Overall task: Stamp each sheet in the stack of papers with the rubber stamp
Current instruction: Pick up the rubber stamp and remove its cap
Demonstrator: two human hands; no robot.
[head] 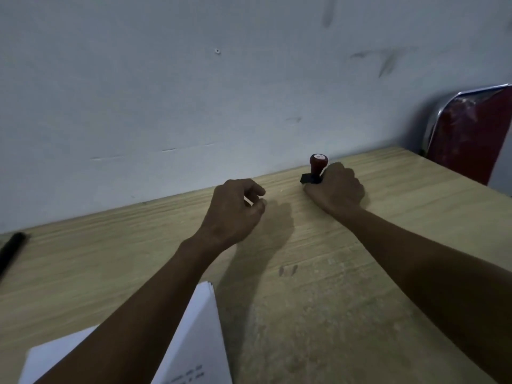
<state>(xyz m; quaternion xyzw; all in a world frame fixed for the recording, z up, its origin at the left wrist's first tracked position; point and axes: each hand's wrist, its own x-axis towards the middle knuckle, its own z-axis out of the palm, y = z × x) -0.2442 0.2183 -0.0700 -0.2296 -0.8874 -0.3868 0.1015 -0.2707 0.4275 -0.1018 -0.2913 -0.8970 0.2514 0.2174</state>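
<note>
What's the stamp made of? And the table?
The rubber stamp has a glossy reddish-brown knob, probably varnished wood or maybe plastic, on a matte black base. The table looks like pale wood or wood-look laminate: streaky grain lines, dull finish.

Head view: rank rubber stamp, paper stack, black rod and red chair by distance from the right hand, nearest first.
1. rubber stamp: touching the right hand, at its left side near the wall.
2. red chair: off the table's far right corner.
3. paper stack: near edge, under the left forearm.
4. black rod: far left table edge.
Chair and stack are close to call.
</note>
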